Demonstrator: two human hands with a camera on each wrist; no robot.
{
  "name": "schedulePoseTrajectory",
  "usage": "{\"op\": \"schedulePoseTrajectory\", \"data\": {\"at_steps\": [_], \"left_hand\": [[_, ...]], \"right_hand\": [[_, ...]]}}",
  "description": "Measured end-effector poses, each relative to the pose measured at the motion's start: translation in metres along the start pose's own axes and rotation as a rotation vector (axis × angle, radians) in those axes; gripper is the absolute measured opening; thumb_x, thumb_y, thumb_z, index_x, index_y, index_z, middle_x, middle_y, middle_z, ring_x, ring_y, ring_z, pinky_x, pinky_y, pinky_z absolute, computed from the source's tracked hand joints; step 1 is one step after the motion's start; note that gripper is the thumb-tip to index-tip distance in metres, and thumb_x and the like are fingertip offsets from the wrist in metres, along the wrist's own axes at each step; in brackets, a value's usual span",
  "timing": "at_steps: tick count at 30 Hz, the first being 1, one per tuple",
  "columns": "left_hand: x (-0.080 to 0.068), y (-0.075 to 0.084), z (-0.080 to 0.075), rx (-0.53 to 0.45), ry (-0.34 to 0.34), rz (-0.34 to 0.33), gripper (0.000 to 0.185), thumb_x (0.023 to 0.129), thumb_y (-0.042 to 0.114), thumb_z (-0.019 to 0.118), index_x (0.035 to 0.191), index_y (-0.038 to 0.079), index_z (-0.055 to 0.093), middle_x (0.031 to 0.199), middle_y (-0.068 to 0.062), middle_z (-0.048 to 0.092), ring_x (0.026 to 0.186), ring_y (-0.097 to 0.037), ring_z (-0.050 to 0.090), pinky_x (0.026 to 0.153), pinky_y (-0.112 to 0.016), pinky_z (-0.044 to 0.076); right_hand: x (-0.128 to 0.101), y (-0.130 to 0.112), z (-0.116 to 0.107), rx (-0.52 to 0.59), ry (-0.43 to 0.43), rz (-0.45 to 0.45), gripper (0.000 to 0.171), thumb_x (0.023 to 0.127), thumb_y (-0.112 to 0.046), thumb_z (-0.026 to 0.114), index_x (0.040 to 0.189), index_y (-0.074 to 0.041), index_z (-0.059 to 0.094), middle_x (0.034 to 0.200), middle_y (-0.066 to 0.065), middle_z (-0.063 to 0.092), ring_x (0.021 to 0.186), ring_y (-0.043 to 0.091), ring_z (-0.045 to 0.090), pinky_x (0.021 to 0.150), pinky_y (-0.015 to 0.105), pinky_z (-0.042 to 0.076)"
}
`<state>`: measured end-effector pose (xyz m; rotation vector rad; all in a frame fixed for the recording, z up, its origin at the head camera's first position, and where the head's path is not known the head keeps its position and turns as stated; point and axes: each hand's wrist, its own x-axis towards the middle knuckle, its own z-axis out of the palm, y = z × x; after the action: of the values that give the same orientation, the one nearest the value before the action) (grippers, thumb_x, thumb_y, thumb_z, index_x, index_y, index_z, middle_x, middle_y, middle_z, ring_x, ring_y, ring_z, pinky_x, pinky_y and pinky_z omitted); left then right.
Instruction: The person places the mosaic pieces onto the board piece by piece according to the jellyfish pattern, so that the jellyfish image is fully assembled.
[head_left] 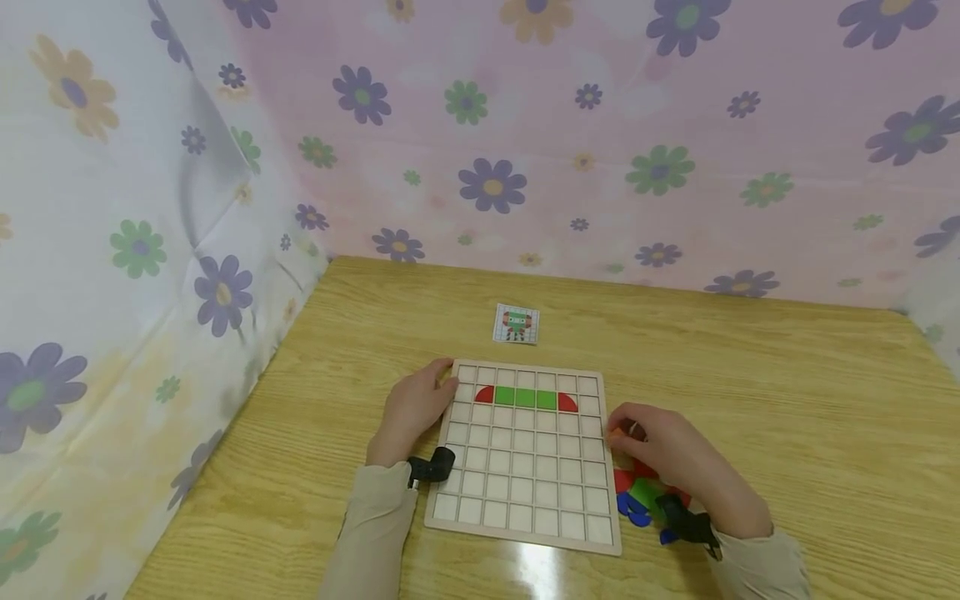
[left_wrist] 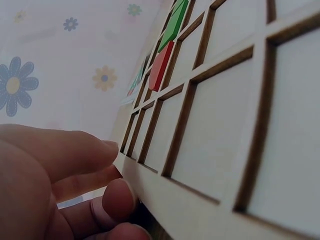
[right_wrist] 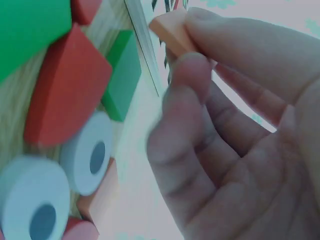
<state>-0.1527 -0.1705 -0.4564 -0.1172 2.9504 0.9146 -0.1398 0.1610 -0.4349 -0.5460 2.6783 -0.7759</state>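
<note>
A wooden grid board (head_left: 523, 467) lies on the table, with a row of three green square tiles (head_left: 525, 397) between two red quarter-round tiles (head_left: 567, 402) near its far end. My left hand (head_left: 415, 407) holds the board's left edge near the far corner; in the left wrist view its thumb (left_wrist: 95, 150) lies at the rim, fingers curled below. Beside the board's right edge, my right hand (head_left: 663, 437) pinches a small orange tile (right_wrist: 172, 32) between thumb and fingertip. Part of that tile is covered by the fingers.
Under and beside the right hand lies a pile of loose pieces, with blue ones (head_left: 637, 514), a green one (right_wrist: 122, 75), a red one (right_wrist: 67, 90) and white discs with dark centres (right_wrist: 90, 152). A small picture card (head_left: 516, 323) lies beyond the board. Flowered cloth (head_left: 555, 142) hangs behind.
</note>
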Motion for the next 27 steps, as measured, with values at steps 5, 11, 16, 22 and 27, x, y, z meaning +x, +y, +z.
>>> {"op": "schedulePoseTrajectory", "data": {"at_steps": [5,11,16,22,27], "left_hand": [[0.001,0.0,0.0,-0.001,-0.01,-0.003,0.042,0.089,0.032,0.051,0.128,0.02,0.049,0.059,0.004,0.05,0.051,-0.014,0.045,0.049,-0.03,0.035],[0.001,-0.001,-0.001,0.002,-0.015,-0.003,0.043,0.088,0.032,0.052,0.129,0.02,0.048,0.059,0.005,0.051,0.051,-0.012,0.047,0.05,-0.029,0.036],[0.001,-0.001,-0.002,-0.002,-0.013,0.002,0.043,0.088,0.031,0.052,0.129,0.019,0.048,0.058,0.005,0.051,0.049,-0.012,0.047,0.049,-0.029,0.036],[-0.001,-0.001,-0.002,-0.01,-0.03,0.001,0.043,0.088,0.031,0.052,0.129,0.018,0.048,0.059,0.005,0.051,0.051,-0.012,0.047,0.051,-0.029,0.037],[0.0,0.0,-0.001,-0.012,-0.02,0.015,0.042,0.088,0.029,0.052,0.128,0.018,0.049,0.058,0.006,0.051,0.05,-0.012,0.047,0.051,-0.029,0.036]], "right_hand": [[0.001,-0.001,0.002,0.012,0.002,0.004,0.011,0.082,-0.029,0.064,0.089,-0.022,0.059,0.072,-0.009,0.055,0.064,0.01,0.048,0.055,0.024,0.041],[0.004,-0.001,0.003,0.007,0.012,0.007,0.011,0.082,-0.031,0.063,0.089,-0.023,0.06,0.074,-0.011,0.056,0.066,0.008,0.05,0.06,0.025,0.043],[0.01,-0.006,0.006,0.012,0.041,-0.067,0.013,0.084,-0.03,0.06,0.095,-0.022,0.061,0.079,-0.012,0.057,0.069,0.006,0.051,0.063,0.027,0.043],[0.017,-0.017,0.009,-0.024,0.063,-0.166,0.022,0.087,-0.022,0.058,0.108,-0.018,0.062,0.089,-0.009,0.056,0.073,0.008,0.049,0.067,0.03,0.042],[0.024,-0.025,0.008,-0.026,0.039,-0.17,0.024,0.087,-0.02,0.057,0.111,-0.019,0.063,0.091,-0.008,0.055,0.076,0.011,0.047,0.068,0.031,0.04]]}}
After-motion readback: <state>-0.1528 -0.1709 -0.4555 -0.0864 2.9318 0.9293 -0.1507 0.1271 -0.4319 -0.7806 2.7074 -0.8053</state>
